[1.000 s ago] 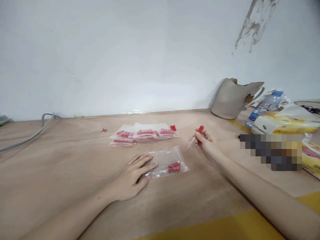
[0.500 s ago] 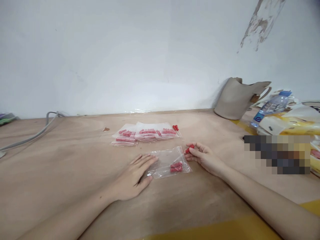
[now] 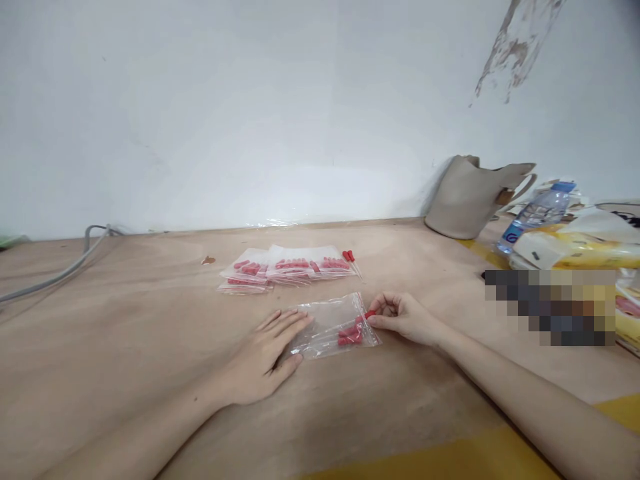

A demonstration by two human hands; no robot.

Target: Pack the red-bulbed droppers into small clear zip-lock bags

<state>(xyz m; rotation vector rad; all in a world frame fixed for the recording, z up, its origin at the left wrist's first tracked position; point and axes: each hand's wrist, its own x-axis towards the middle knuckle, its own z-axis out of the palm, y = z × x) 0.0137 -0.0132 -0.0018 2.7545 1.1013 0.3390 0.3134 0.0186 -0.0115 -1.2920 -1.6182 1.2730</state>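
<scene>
A clear zip bag (image 3: pixel 325 317) lies flat on the table with red-bulbed droppers (image 3: pixel 349 339) inside. My left hand (image 3: pixel 267 357) rests open on the bag's left end, fingers spread. At the bag's right, open end, my right hand (image 3: pixel 405 319) pinches the red bulb of another dropper (image 3: pixel 370 314). Its thin clear tube reaches left into the bag. Beyond the bag, two loose droppers (image 3: pixel 351 257) lie side by side, next to a row of filled zip bags (image 3: pixel 295 261) with red bulbs showing through.
A beige bag (image 3: pixel 463 200) leans against the wall at the back right. Beside it are a plastic bottle (image 3: pixel 540 215) and a yellow-and-white package (image 3: pixel 575 248). Grey cable (image 3: pixel 60 279) runs along the left. A blurred patch covers things at the right.
My right hand has moved slightly down and left, sliding the dropper from the bag's mouth into the bag. My left hand stays on the bag. The view has shifted a little.
</scene>
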